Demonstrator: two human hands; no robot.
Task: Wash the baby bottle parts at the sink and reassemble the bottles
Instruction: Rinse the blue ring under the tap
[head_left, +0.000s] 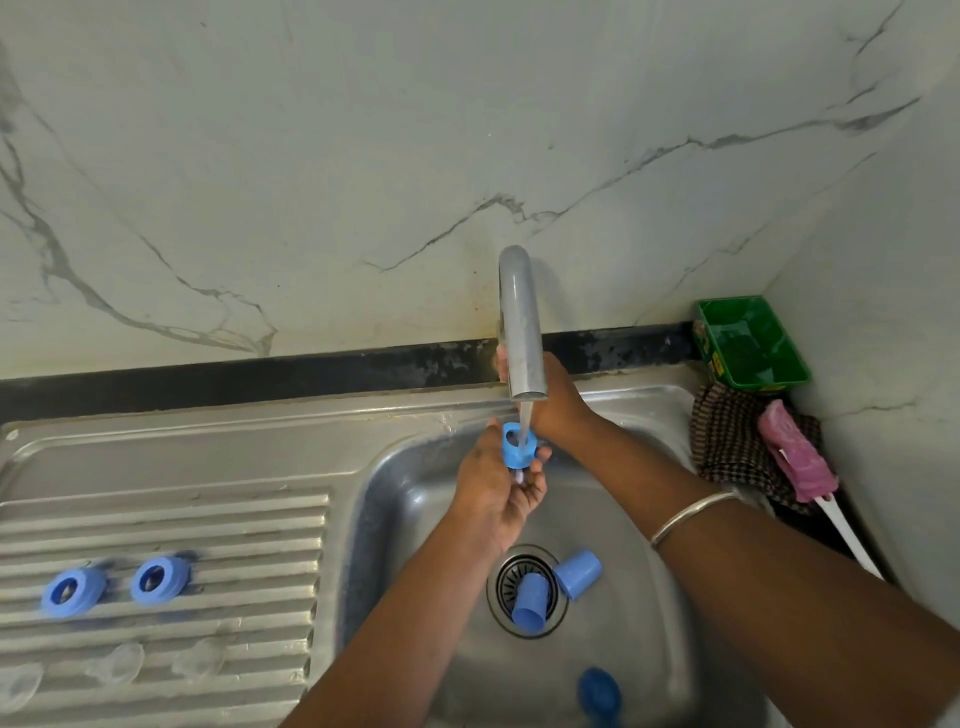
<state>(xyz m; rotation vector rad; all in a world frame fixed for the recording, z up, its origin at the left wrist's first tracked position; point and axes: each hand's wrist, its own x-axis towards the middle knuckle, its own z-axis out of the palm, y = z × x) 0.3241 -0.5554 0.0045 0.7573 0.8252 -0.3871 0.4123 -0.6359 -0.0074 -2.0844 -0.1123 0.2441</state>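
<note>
Your left hand (498, 483) pinches the blue collar ring (517, 446) under the stream from the tap (521, 332), directly above the sink (405, 499) basin; wet plastic held at fingertips could slip and fall among the two blue caps (556, 587) by the drain (524, 590), needing another rinse. The ring looks glossy, round, open through its centre, with water passing through. Your right hand (550, 400) reaches behind the spout; I cannot tell whether it grips anything.
</note>
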